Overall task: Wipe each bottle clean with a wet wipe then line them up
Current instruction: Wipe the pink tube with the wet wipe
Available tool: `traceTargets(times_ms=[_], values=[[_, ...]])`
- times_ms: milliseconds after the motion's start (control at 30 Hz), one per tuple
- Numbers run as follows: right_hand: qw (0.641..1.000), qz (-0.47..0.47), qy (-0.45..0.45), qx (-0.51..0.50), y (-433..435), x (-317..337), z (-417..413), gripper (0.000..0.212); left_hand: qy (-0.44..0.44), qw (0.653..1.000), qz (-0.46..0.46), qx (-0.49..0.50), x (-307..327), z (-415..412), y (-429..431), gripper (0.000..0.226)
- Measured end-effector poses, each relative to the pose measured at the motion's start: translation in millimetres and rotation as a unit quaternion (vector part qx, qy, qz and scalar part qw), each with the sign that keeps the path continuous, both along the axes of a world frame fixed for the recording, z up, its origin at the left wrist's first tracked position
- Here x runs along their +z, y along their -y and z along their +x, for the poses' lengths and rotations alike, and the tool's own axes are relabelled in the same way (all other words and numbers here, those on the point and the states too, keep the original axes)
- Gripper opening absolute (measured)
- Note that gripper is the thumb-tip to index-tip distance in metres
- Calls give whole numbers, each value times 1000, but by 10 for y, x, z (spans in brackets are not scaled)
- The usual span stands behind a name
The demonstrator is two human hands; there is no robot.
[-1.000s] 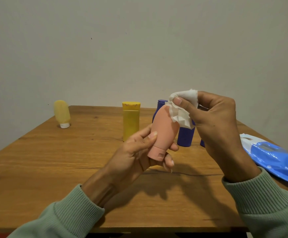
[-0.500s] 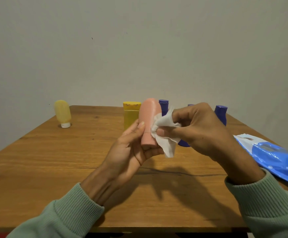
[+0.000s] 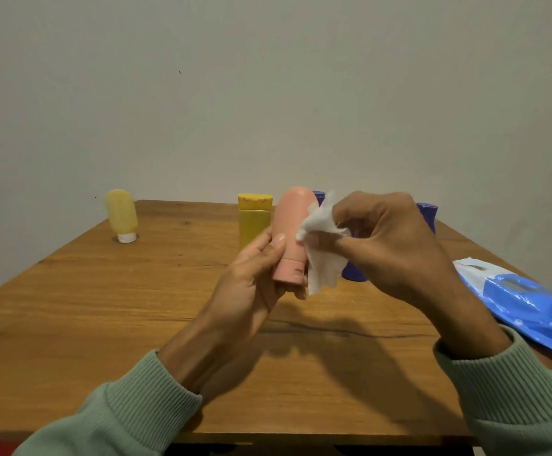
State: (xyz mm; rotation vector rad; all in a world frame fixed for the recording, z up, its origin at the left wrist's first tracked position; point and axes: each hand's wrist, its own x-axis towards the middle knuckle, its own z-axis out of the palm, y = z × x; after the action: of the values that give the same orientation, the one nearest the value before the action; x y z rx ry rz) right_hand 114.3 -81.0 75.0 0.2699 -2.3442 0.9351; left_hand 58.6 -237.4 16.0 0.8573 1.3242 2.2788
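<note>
- We hold the pink bottle [image 3: 292, 225] raised in front of us, cap down. Its long axis is close to vertical, with a slight lean.
- Our left hand [image 3: 255, 278] grips the pink bottle's lower body and cap, with the thumb laid up its left side.
- Our right hand [image 3: 386, 245] sits just right of the pink bottle. It pinches the wet wipe [image 3: 320, 261], which touches the bottle's right side and hangs past the cap.
- We judge the wiping stroke should run along that long axis, with the right hand travelling and the left hand steadying.
- Just behind and left of the pink bottle stands a yellow bottle [image 3: 255, 225]. Well to the left, a pale bottle [image 3: 121, 213] stands on its white cap.
- Behind and right of the pink bottle are blue bottles [image 3: 427, 215], partly hidden by our right hand.
- A blue wipe pack [image 3: 524, 301] lies well to the right of the pink bottle.
- Below the pink bottle is the wooden surface [image 3: 103, 307], and behind it a plain wall [image 3: 268, 93].
</note>
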Motion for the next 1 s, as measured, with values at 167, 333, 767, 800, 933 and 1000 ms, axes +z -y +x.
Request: traceTargets(times_ms=[167, 333, 767, 800, 933, 1000], values=[[997, 11, 79, -5, -106, 52, 41, 22, 33, 994, 34, 95, 69, -49, 30, 29], [996, -10, 68, -63, -149, 41, 31, 20, 54, 992, 72, 87, 128, -45, 70, 36], [999, 27, 33, -32, 176, -115, 67, 17, 126, 986, 88, 68, 100, -51, 37, 49], [997, 53, 38, -31, 198, -124, 79, 17, 133, 985, 88, 71, 97, -53, 38, 54], [990, 133, 38, -32, 269, -149, 108, 20, 134, 984, 73, 92, 85, -81, 41, 46], [992, 118, 29, -26, 286, -152, 109, 21, 140, 984, 58, 92, 84, -73, 53, 39]])
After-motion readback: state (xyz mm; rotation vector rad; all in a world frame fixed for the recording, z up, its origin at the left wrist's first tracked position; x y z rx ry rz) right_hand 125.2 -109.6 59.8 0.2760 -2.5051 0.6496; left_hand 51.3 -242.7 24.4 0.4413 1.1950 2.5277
